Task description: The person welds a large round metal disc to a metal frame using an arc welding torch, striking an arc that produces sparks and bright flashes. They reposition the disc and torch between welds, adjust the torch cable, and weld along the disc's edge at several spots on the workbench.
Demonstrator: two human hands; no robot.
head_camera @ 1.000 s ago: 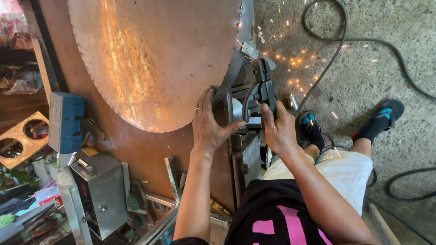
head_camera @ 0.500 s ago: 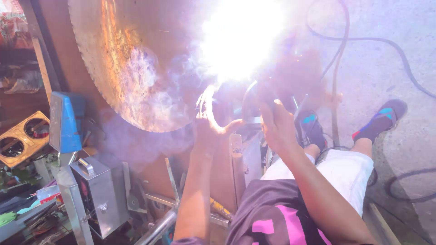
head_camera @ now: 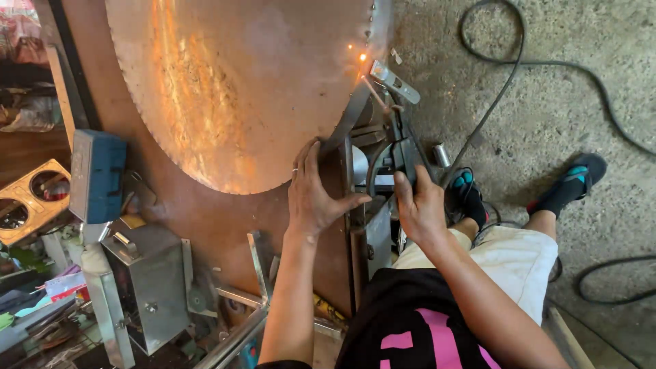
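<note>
Sparks (head_camera: pixel 362 57) at rim of big toothed saw blade (head_camera: pixel 239 89), lying flat on brown desk (head_camera: pixel 205 219); left hand (head_camera: pixel 316 198) splayed flat at blade edge, right hand (head_camera: pixel 418 205) gripping dark tool handle (head_camera: pixel 403 160); 2 bare hands near hot metal: burn risk if blade shifts.

Grey metal box (head_camera: pixel 147 287) and blue case (head_camera: pixel 98 176) lie well left of the left hand (head_camera: pixel 312 198); black cables (head_camera: pixel 540 65) cross concrete floor (head_camera: pixel 581 109) to the right.
</note>
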